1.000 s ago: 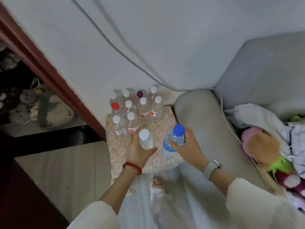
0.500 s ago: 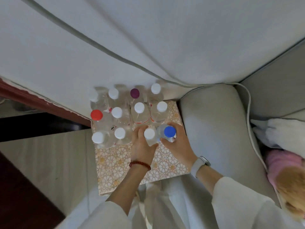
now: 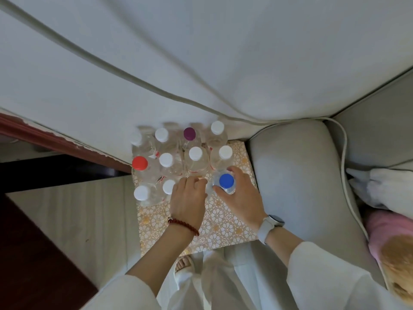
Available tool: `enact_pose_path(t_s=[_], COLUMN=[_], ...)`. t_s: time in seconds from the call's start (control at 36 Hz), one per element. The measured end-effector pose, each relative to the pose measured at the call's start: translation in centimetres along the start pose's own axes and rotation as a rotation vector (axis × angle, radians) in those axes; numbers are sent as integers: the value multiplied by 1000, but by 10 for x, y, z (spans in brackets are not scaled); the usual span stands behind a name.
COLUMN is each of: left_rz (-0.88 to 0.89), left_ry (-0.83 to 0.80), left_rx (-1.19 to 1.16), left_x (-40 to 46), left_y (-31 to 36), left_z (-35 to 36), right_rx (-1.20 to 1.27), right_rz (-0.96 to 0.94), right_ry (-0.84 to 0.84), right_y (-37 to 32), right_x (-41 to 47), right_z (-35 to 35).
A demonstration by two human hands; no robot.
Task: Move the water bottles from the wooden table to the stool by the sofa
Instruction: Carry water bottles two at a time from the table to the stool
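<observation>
Setting down at frame centre: our right hand [image 3: 240, 198] pinches the clear blue-capped plastic bottle [image 3: 226, 181], now lowered onto the floral-covered stool [image 3: 223, 229]; left hand [image 3: 187, 198] grip hidden, cannot tell.

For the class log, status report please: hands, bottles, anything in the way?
Right hand grips blue-capped bottle, standing on stool. Left hand covers a bottle beside it; grip unclear. Ten capped bottles crowd behind; front of stool free.

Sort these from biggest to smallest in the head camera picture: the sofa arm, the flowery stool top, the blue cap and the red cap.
1. sofa arm
2. flowery stool top, though bottles and hands hide part of it
3. and 4. red cap and blue cap: these look about alike, too close to rank.
</observation>
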State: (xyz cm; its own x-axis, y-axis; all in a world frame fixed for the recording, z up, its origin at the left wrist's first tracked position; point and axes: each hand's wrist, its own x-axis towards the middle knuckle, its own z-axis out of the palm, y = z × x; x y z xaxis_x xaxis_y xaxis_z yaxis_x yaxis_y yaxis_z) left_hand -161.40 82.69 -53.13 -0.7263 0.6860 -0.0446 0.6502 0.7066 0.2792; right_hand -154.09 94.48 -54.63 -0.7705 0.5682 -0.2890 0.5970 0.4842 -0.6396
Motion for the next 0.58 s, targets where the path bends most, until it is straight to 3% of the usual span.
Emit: enact_pose_path(t_s=[0.11, 0.28, 0.58], left_rz=[64, 70, 26], left_ry=[81, 167, 113], left_rx=[56, 95, 150], left_x=[2, 4, 1], left_y=[-5, -10, -25], left_z=[3, 10, 11], right_rx=[-13, 172, 251], right_rz=[8, -27, -9], right_ry=[6, 8, 81], right_y=[-1, -5, -4], right_x=[2, 2, 4], right_z=[4, 10, 16])
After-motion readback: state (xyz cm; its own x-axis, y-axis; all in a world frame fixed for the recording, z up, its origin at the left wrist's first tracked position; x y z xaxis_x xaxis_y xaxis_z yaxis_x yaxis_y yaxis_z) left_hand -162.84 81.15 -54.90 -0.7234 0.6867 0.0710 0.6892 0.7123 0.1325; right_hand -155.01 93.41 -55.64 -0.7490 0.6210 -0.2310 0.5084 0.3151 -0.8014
